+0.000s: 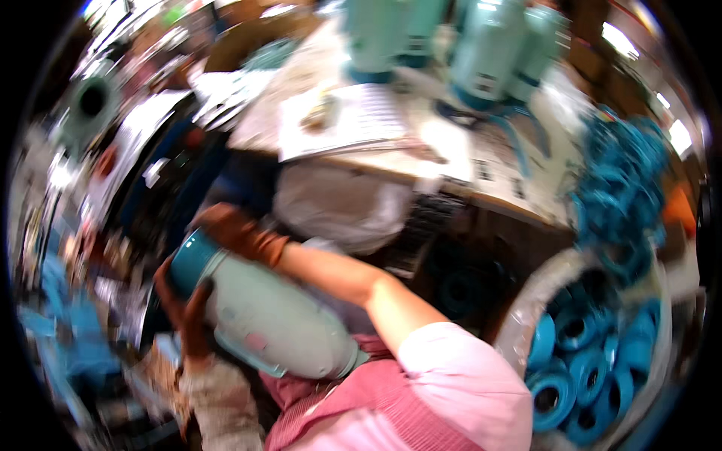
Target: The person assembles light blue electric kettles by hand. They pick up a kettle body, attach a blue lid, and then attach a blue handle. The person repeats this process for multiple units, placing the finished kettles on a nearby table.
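Right hand [239,233] holds the canister [274,319] clear of the table edge [252,143].

Workshop: cluttered workbench [259,129], standing teal cylinders [487,49], bin [519,323] of blue rings [562,383].

Blur smears the left side; bright lights [620,41] glare upper right.

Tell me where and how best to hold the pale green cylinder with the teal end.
Best gripped, I'd judge, around its teal end, one hand from each side: the cylinder is wide and round, and lies slanted, its other end toward the pink clothing. The left hand and right hand flank it there.
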The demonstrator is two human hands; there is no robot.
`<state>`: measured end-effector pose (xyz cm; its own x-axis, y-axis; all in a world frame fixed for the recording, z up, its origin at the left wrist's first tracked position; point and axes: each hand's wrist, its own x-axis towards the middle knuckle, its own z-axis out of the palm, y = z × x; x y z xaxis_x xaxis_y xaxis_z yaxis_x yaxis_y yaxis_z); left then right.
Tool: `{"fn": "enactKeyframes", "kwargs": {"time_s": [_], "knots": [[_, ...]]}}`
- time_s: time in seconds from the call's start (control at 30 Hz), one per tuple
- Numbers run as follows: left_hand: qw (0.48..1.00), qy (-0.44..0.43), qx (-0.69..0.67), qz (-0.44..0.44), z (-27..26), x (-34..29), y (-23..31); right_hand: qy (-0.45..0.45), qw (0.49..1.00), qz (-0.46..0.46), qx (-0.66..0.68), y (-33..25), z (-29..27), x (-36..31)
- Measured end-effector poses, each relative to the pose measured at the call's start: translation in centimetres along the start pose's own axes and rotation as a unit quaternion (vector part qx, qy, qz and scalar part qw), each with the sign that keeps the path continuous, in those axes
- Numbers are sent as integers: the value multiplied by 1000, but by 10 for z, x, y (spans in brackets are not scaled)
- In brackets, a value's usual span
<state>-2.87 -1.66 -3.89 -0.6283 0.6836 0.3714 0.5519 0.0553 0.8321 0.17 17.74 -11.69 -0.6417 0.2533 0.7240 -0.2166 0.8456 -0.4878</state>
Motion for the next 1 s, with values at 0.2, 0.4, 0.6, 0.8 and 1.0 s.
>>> {"fn": "enactKeyframes", "kwargs": {"time_s": [0.2,0.4,0.6,0.8,1.0], "knots": [[985,-6,143,100,-1,10,-22,65,993,43,90,-51,-18,3],[982,-75,133,107,18,32,-39,107,992,33,51,-15,-20,-6],[853,-25,417,314,-40,-42,-101,278,947,-8,-163,90,-232,-47],[875,-66,330,349,22,-88,-89,322,643,216,-661,148,-535,-185],[912,-131,170,350,78,-8,-11,113,769,498,-385,114,-526,-234]]}}
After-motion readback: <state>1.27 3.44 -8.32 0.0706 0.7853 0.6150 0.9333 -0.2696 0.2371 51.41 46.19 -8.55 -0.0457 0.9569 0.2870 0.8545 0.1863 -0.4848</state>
